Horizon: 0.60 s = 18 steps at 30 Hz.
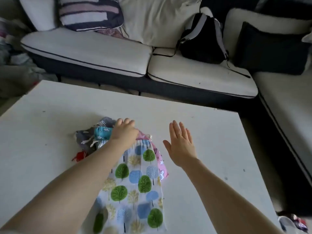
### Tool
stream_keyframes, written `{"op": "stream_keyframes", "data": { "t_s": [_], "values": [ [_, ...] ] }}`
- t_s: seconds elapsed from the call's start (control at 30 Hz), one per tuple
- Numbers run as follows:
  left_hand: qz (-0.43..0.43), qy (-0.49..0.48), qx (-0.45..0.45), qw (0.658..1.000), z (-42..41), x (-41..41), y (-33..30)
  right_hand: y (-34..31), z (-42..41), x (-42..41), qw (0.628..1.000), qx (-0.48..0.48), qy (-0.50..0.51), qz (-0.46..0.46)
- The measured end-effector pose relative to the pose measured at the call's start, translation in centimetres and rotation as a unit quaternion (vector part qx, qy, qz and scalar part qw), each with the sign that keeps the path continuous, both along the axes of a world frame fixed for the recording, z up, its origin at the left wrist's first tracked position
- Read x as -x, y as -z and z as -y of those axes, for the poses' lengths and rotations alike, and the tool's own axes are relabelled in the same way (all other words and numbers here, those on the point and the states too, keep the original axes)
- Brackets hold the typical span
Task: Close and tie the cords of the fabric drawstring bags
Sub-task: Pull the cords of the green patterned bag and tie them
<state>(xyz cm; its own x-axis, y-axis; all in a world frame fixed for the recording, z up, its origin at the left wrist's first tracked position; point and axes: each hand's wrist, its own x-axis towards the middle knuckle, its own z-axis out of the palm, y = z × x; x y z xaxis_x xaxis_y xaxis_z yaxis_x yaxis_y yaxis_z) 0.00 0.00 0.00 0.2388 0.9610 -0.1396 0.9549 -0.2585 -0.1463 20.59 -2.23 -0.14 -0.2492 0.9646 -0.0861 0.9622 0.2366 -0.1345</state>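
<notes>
**Head view: bag pile status, tying not started**

Head view shows one white table (211,132) carrying one pile of fabric bags. Largest: one tree-print bag (135,183), flat, mouth gathered just below the left fingers. Beside it: one pink bag (161,166), one grey bag (82,137), one blue bag (103,132), one red item (79,156). Cord knots cannot be judged; tying apparently remains.

Left hand (125,132): fingers curled onto the pile; whether they grip cannot be told. Right hand (180,146): fingers straight, spread, holding nothing, apart from the bags.

I note a white table (202,132) in the foreground; behind it a pale corner sofa (101,48) with dark piping; on it a striped cushion (89,12), a black backpack (200,41), a dark cushion (270,48).
</notes>
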Motion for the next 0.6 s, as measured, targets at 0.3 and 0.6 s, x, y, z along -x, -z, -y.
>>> {"op": "stream_keyframes", "data": {
  "t_s": [0.3,0.6],
  "values": [
    [0.079,-0.074,0.085,0.991,1.3,0.9,6.9,5.1,1.2,0.7,1.0,0.013,-0.015,-0.021],
    [0.301,0.116,-0.045,0.945,7.6,-3.7,-7.2,-3.6,5.6,2.1,0.818,0.15,0.21,-0.515]
  ]
}}
